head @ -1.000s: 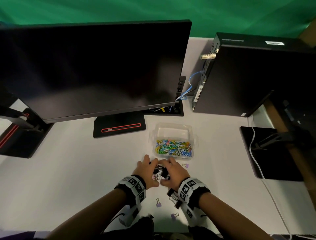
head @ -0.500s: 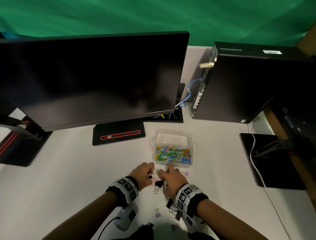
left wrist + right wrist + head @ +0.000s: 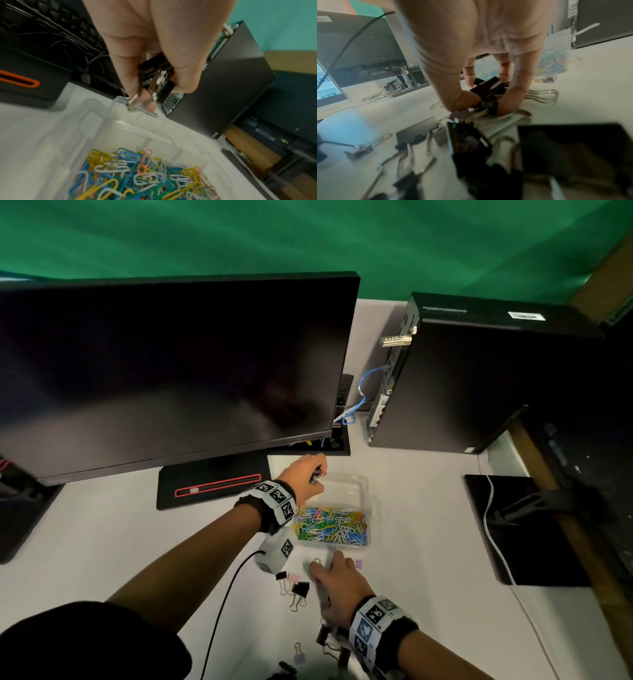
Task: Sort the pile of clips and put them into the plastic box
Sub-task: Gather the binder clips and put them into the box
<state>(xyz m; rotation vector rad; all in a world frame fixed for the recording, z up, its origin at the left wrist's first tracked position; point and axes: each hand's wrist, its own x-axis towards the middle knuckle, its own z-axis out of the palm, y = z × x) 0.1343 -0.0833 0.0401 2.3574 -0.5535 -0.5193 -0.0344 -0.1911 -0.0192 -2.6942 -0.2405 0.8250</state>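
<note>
A clear plastic box (image 3: 371, 491) stands on the white desk; its near compartment holds coloured paper clips (image 3: 330, 529), its far compartment looks bare. My left hand (image 3: 308, 474) hovers over the far compartment and grips black binder clips (image 3: 156, 75) in curled fingers. My right hand (image 3: 337, 580) is down on the desk among the loose binder clips (image 3: 294, 589), and in the right wrist view its thumb and fingers pinch a black binder clip (image 3: 489, 89). More black clips (image 3: 471, 147) lie under the wrist, and small purple ones (image 3: 299, 655) lie apart.
A large dark monitor (image 3: 164, 371) on a black stand (image 3: 212, 484) fills the left. A black computer case (image 3: 479, 371) stands at the back right, and a black base with a white cable (image 3: 527, 529) sits right. A black cable (image 3: 226, 594) runs across the desk.
My left hand has lifted away from the pile and moved forward over the box's far compartment with black binder clips. The right hand has stayed at the pile.
</note>
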